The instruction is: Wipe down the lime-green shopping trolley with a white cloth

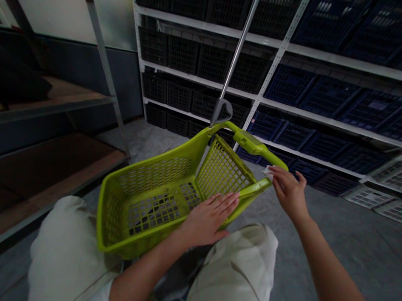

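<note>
A lime-green plastic shopping cart basket (157, 169) with lattice sides stands between my knees. My left hand (210, 218) lies across its near rim, fingers stretched out and close together, gripping nothing. At the right end of the green handlebar, my right hand (290, 189) pinches a small white cloth or tissue (268, 171) against the corner of the frame. Most of the cloth is hidden under the fingers. A grey loop-shaped holder (222, 111) sits at the far corner, with a shiny metal pole (241, 42) rising from it.
White metal shelving (263, 97) behind the cart carries rows of black crates (184, 54) and blue crates (319, 94). White crates (367, 196) sit low on the right. To the left stands a rack with brown boards (63, 95). The floor (340, 248) is grey.
</note>
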Demonstrator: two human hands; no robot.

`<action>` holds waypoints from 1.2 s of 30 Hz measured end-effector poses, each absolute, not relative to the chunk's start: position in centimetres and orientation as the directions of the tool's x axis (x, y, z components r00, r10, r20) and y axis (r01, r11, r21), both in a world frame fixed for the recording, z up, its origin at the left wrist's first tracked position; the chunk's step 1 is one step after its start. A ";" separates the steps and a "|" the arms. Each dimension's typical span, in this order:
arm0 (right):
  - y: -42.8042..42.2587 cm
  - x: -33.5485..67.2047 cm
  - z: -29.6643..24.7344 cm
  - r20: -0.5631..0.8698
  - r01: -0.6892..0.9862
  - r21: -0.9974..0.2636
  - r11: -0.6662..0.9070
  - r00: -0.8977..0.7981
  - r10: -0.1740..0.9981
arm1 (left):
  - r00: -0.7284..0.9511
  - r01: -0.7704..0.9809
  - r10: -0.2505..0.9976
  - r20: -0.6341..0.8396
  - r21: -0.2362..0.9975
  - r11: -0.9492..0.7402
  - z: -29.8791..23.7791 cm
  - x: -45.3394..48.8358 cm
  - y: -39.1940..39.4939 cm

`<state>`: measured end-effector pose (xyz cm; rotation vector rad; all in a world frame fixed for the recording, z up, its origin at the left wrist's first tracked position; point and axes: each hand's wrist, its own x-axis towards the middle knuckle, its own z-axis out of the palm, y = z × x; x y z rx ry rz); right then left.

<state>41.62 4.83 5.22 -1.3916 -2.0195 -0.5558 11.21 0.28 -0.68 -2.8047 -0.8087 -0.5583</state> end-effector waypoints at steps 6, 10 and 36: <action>5.7 43.1 5.6 0.643 0.955 -0.008 0.298 -0.223 0.732 | 0.782 0.546 0.480 0.399 -0.065 -0.835 -0.7 11.1 0.2; 5.2 42.9 5.2 0.643 0.929 0.131 0.347 -0.346 0.683 | 0.783 0.546 0.479 0.397 -0.068 -0.835 -0.7 11.1 0.3; 2.2 38.6 4.3 0.527 0.821 0.335 0.462 -0.570 0.630 | 0.778 0.559 0.487 0.397 -0.082 -0.825 -0.8 11.3 0.2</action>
